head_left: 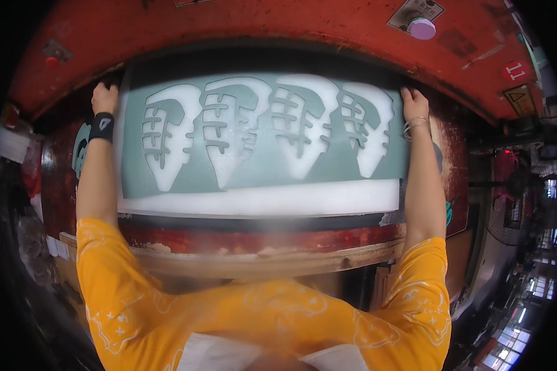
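Note:
A grey-green sheet with several shoe-upper-shaped cutouts lies on a white cutting board, whose white surface shows through the openings. At the sheet's far left corner is my left hand, wearing a black wristband; its fingers are curled, and what they hold is hidden. My right hand, with bangles at the wrist, closes on the sheet's far right edge. Both arms reach forward, one along each side of the board.
A red machine beam crosses the far side above the board, bearing a pale purple knob. Green scraps lie left of my left forearm. A worn red table with a wooden front edge runs nearest me. A fan stands at right.

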Motion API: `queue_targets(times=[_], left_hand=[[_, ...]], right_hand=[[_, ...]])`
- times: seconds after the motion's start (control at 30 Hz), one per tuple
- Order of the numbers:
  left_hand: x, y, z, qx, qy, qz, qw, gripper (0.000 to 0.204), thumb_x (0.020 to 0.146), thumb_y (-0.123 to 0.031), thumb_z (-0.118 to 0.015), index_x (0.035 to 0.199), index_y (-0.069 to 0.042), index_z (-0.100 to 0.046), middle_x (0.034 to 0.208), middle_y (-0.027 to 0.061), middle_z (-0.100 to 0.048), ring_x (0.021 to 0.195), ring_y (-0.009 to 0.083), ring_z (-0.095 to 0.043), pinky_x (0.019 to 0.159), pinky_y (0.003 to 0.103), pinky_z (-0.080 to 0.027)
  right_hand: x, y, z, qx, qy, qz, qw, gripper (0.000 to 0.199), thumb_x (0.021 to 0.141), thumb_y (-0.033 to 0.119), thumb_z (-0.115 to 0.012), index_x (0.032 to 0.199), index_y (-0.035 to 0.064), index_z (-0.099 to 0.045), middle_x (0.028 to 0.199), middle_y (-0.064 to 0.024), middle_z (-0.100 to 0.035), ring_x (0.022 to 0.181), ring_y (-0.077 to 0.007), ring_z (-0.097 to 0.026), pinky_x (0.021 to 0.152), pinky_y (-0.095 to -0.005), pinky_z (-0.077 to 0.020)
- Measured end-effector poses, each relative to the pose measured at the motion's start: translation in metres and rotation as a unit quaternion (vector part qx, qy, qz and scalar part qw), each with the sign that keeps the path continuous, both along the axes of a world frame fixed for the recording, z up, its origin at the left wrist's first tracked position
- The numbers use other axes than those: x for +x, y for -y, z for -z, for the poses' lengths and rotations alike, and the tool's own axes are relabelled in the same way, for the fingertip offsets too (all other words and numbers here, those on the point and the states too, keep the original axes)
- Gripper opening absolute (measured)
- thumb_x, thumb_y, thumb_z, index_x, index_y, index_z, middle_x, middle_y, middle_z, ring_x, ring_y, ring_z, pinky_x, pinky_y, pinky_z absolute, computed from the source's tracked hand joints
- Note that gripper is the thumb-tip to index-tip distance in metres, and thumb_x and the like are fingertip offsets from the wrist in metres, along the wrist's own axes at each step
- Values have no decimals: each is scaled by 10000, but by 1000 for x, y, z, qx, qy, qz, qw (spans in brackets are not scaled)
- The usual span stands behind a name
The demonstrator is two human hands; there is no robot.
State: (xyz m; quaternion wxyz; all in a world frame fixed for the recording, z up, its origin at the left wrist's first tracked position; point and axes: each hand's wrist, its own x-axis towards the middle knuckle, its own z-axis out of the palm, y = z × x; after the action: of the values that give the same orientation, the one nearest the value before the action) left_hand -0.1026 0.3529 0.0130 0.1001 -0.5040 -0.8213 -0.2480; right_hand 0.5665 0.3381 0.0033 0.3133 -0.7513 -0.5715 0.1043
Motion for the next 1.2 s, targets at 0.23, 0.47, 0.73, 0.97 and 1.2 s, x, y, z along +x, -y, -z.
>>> queue_targets(times=[0.23, 0.47, 0.73, 0.97, 1.2], left_hand=[[10, 39, 4, -91, 33, 129, 987, 520, 826, -495, -560, 1060, -36, -633, 974, 183, -640, 947, 298, -613, 823, 367, -466], [-24, -28, 13, -130, 10, 26, 991, 485, 790, -432, -573, 1020, -10, -632, 1090, 222, -598, 1034, 374, -562, 875, 423, -452], [-34, -21, 23, -85, -7, 88, 992, 481, 830, -401, -545, 1071, 14, -589, 1111, 281, -557, 1060, 406, -529, 909, 427, -421], [71, 166, -30, 19, 254, 331, 909, 378, 941, -148, -481, 1263, 46, -445, 1257, 162, -511, 1132, 216, -502, 988, 325, -370], [352, 348, -15, 19, 337, 518, 786, 204, 828, -83, -521, 973, 55, -560, 937, 143, -565, 831, 211, -522, 712, 300, -428]], right_hand=[[10, 50, 10, 61, 43, -33, 997, 348, 878, 288, -505, 1059, 9, -608, 962, -196, -644, 922, -295, -621, 820, -351, -455], [-18, 23, -3, 89, 43, 31, 995, 336, 870, 293, -489, 1074, 57, -614, 991, -198, -634, 955, -342, -602, 838, -372, -450], [-39, 70, -31, -56, 131, 19, 990, 417, 807, 315, -594, 1146, 72, -596, 1014, -143, -633, 959, -303, -598, 839, -389, -462], [83, 350, -38, 251, -66, 301, 918, 207, 815, 84, -619, 1018, 51, -646, 925, -33, -609, 804, -102, -575, 717, -241, -475], [137, 446, 3, 295, 3, 346, 891, 262, 766, 165, -604, 1005, 58, -600, 1020, -110, -558, 972, -259, -521, 884, -366, -404]])
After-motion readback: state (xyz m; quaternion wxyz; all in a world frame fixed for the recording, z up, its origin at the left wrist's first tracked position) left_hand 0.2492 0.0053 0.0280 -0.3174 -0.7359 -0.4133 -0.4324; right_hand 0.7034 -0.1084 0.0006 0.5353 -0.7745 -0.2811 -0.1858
